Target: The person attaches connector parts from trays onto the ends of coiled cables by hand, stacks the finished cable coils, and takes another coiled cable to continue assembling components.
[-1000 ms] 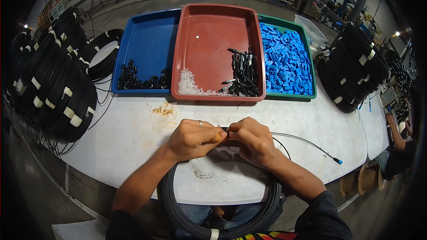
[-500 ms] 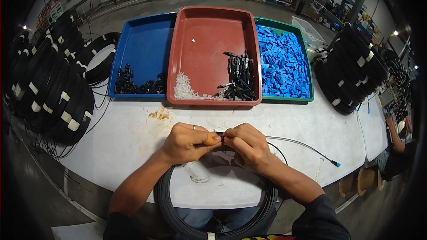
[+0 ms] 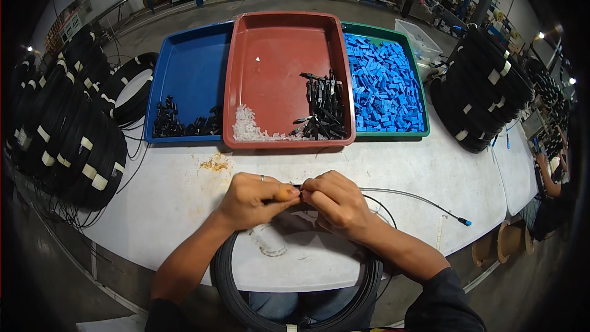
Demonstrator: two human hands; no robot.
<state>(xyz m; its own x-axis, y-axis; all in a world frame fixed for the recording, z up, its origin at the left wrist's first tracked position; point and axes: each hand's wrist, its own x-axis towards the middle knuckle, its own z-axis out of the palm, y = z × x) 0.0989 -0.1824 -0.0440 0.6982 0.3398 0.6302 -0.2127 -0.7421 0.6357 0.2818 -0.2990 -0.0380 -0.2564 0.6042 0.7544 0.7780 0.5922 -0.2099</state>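
Observation:
My left hand (image 3: 252, 201) and my right hand (image 3: 337, 204) meet above the near part of the table, fingertips pinched together. Between them shows a small black connector part (image 3: 300, 192), mostly covered by the fingers. Beneath my hands lies a coil of black cable (image 3: 225, 276), its near side hanging over the table edge above my lap. A pale tape band (image 3: 292, 328) wraps the coil at its nearest point. From behind my right hand a cable end (image 3: 410, 194) runs out to the right, tipped with a black and blue connector (image 3: 464, 221).
Beyond my hands stand a blue tray (image 3: 190, 80) with black parts, a red tray (image 3: 289, 43) with clear pieces and black connectors, and a green tray (image 3: 424, 101) full of blue clips. Taped cable coils are stacked at left (image 3: 67, 141) and right (image 3: 482, 92). Another person's arm (image 3: 547, 175) shows far right.
The view has shifted slightly, so the trays sit a little further left. Both hands stay pinched together at the same black part, with little visible movement.

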